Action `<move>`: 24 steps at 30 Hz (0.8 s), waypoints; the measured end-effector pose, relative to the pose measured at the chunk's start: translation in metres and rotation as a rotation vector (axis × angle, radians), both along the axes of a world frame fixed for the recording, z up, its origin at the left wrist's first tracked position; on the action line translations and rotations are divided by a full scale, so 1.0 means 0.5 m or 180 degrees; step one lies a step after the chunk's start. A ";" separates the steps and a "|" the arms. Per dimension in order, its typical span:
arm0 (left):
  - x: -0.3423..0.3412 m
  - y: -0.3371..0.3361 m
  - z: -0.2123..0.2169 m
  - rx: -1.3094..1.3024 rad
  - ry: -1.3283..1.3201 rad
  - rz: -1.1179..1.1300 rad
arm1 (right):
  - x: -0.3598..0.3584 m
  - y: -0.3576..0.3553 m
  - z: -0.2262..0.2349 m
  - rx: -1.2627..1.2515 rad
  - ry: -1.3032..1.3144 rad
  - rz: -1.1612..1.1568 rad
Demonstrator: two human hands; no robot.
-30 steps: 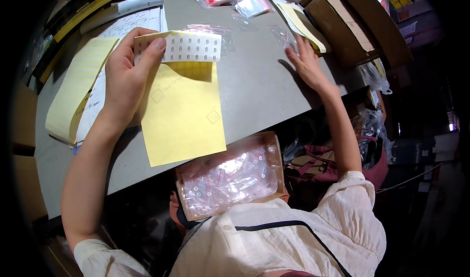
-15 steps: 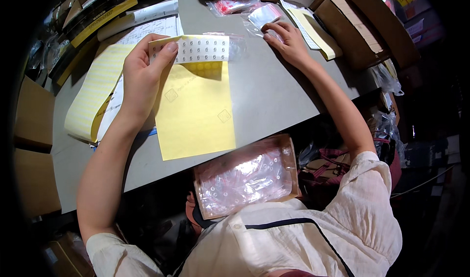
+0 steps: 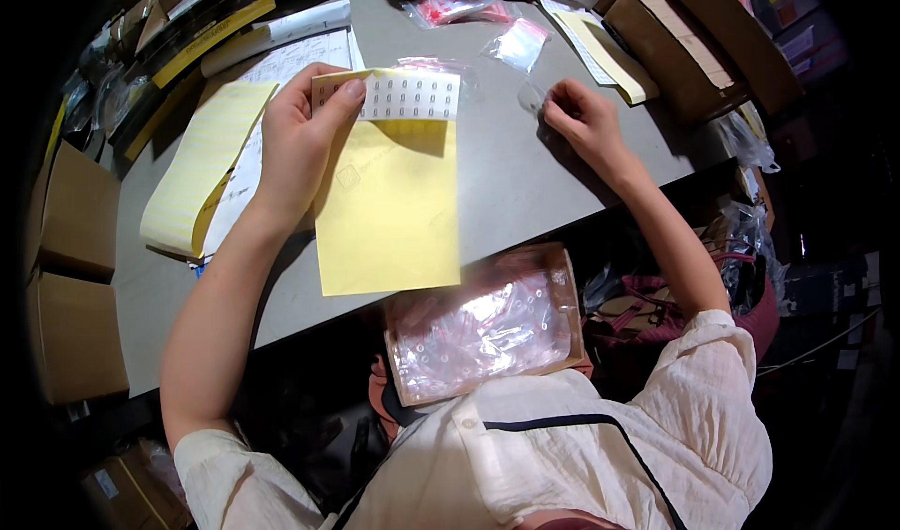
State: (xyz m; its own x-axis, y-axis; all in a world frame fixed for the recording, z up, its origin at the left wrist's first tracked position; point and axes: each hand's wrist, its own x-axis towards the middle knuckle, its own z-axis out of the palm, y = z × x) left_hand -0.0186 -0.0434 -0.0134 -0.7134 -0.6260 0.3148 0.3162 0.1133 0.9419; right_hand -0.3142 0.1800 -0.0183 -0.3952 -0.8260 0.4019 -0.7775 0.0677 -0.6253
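A sheet of small white number stickers [image 3: 412, 97] is pinched between the thumb and fingers of my left hand [image 3: 314, 132]. Its yellow backing [image 3: 394, 221] hangs down over the table's front edge. Off to the right, my right hand [image 3: 586, 122] is closed, its fingertips pinching a small clear plastic bag [image 3: 532, 99] just above the table. Other small clear bags [image 3: 436, 67] lie partly hidden behind the sticker sheet. Beyond the right hand is a whitish stack of clear bags [image 3: 518, 44].
The grey table [image 3: 525, 193] has red-and-clear bags [image 3: 455, 9] at the back. Yellow sticker sheets [image 3: 202, 174] and written papers [image 3: 305, 57] lie on the left. Near my lap, a cardboard box [image 3: 572, 291] holds many clear bags. Brown cartons [image 3: 80, 338] stand at far left.
My right hand has drawn back from the stack of bags toward me, with one small clear bag now in its fingertips. The sticker sheet stays in my left hand.
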 end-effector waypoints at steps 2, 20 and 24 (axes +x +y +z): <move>0.014 -0.009 0.000 -0.0084 0.0060 0.0042 | 0.079 0.034 0.005 0.0038 -0.0233 0.0119; 0.034 -0.031 -0.024 -0.0616 -0.0355 0.0204 | 0.258 0.189 0.049 0.0166 0.0470 0.1989; 0.016 0.013 0.012 -0.0404 -0.0272 0.0095 | 0.038 0.110 0.116 -0.0312 0.1442 0.0169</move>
